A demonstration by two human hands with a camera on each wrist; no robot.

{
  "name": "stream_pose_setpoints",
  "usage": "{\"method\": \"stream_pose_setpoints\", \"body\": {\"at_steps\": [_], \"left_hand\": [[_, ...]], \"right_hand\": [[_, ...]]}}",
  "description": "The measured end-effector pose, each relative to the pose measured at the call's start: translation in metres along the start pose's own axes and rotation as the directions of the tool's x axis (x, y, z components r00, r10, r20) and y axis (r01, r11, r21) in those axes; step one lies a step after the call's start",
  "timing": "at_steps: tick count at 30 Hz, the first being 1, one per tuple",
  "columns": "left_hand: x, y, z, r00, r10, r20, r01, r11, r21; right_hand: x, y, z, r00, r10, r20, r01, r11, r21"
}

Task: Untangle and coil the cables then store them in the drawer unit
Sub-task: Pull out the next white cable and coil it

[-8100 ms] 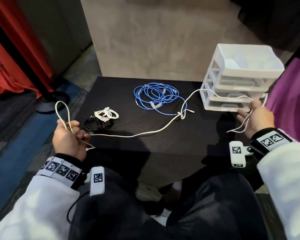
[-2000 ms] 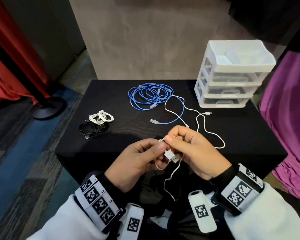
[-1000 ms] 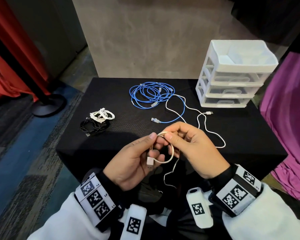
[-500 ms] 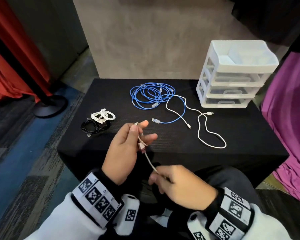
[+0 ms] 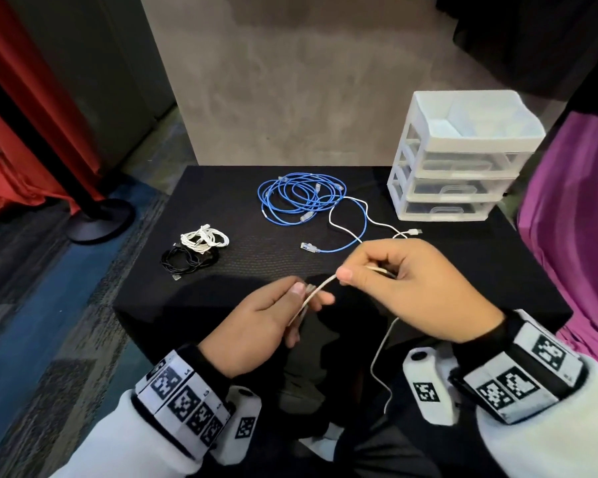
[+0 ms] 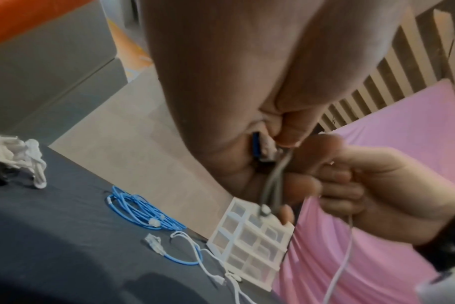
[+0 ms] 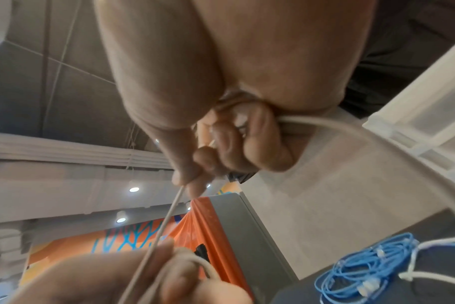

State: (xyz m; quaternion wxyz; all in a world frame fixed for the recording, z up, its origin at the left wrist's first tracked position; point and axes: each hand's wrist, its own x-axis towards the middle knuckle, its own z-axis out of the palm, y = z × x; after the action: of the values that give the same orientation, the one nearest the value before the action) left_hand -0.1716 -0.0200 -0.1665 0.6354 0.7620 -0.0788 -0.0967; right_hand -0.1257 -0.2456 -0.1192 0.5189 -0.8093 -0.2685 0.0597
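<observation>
Both hands hold a thin beige cable (image 5: 320,287) in front of the black table's near edge. My left hand (image 5: 302,298) pinches its plug end and a small loop between thumb and fingers (image 6: 286,142). My right hand (image 5: 363,270) grips the cable a little further along (image 7: 174,205); the free length hangs down from it toward my lap (image 5: 380,360). On the table lie a tangled blue cable (image 5: 301,198), a loose white cable (image 5: 370,219), and small coiled white (image 5: 204,239) and black (image 5: 189,262) cables. The white drawer unit (image 5: 460,160) stands at the back right, drawers closed.
The black table (image 5: 256,263) fronts a grey wall panel. A purple cloth (image 5: 573,229) hangs at the right. A black stand base (image 5: 99,219) and red curtain are on the left floor.
My right hand has risen from near my lap up to the table edge, drawing the beige cable up beside the left hand. The left hand has dropped slightly and still holds the plug end.
</observation>
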Motion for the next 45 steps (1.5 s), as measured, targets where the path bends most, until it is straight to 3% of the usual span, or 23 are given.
{"method": "stream_pose_setpoints", "body": {"at_steps": [2, 5, 10, 15, 17, 20, 23, 25, 30, 35, 40, 45], "left_hand": [[-0.004, 0.007, 0.003, 0.996, 0.011, 0.085, -0.005, 0.997, -0.075], [-0.008, 0.014, 0.009, 0.995, 0.08, 0.058, -0.068, 0.98, -0.186], [-0.005, 0.023, 0.014, 0.974, 0.049, -0.221, -0.135, 0.908, -0.395], [0.001, 0.021, 0.015, 0.941, -0.005, -0.337, -0.174, 0.85, -0.497], [0.007, 0.014, 0.013, 0.918, -0.004, -0.397, -0.16, 0.911, -0.379], [0.011, 0.002, 0.01, 0.891, 0.139, -0.432, -0.167, 0.985, -0.029], [0.006, -0.011, 0.008, 0.921, 0.218, -0.322, -0.118, 0.945, 0.304], [0.003, -0.014, 0.008, 0.942, 0.195, -0.273, -0.088, 0.929, 0.36], [-0.008, -0.002, 0.01, 0.992, 0.094, -0.088, -0.085, 0.991, 0.101], [-0.013, 0.013, 0.013, 0.995, 0.098, 0.026, -0.098, 0.995, -0.01], [-0.012, 0.02, 0.008, 0.989, 0.144, -0.038, -0.148, 0.975, -0.165], [-0.011, 0.028, 0.001, 0.981, 0.111, -0.158, -0.165, 0.908, -0.386]], "right_hand": [[0.002, 0.008, 0.003, 0.995, 0.02, -0.1, -0.02, 1.0, 0.005], [0.008, 0.03, 0.009, 0.978, 0.072, -0.195, -0.07, 0.997, 0.015], [0.001, 0.057, 0.035, 0.977, 0.177, -0.118, -0.183, 0.982, -0.045], [-0.021, 0.06, 0.072, 0.986, 0.169, 0.006, -0.168, 0.981, -0.096], [-0.03, 0.052, 0.083, 0.983, 0.144, 0.111, -0.132, 0.985, -0.115], [-0.038, 0.035, 0.084, 0.976, 0.066, 0.208, -0.049, 0.995, -0.086], [-0.032, 0.014, 0.064, 0.985, -0.026, 0.173, 0.049, 0.99, -0.13], [-0.023, 0.005, 0.043, 0.992, -0.05, 0.114, 0.067, 0.987, -0.146], [-0.003, 0.003, 0.004, 1.0, -0.004, -0.002, 0.003, 0.996, -0.089], [0.007, 0.023, 0.004, 0.991, 0.054, -0.122, -0.057, 0.998, -0.022], [0.005, 0.044, 0.017, 0.986, 0.102, -0.13, -0.096, 0.994, 0.049], [-0.003, 0.071, 0.034, 0.974, 0.222, -0.054, -0.211, 0.964, 0.163]]}}
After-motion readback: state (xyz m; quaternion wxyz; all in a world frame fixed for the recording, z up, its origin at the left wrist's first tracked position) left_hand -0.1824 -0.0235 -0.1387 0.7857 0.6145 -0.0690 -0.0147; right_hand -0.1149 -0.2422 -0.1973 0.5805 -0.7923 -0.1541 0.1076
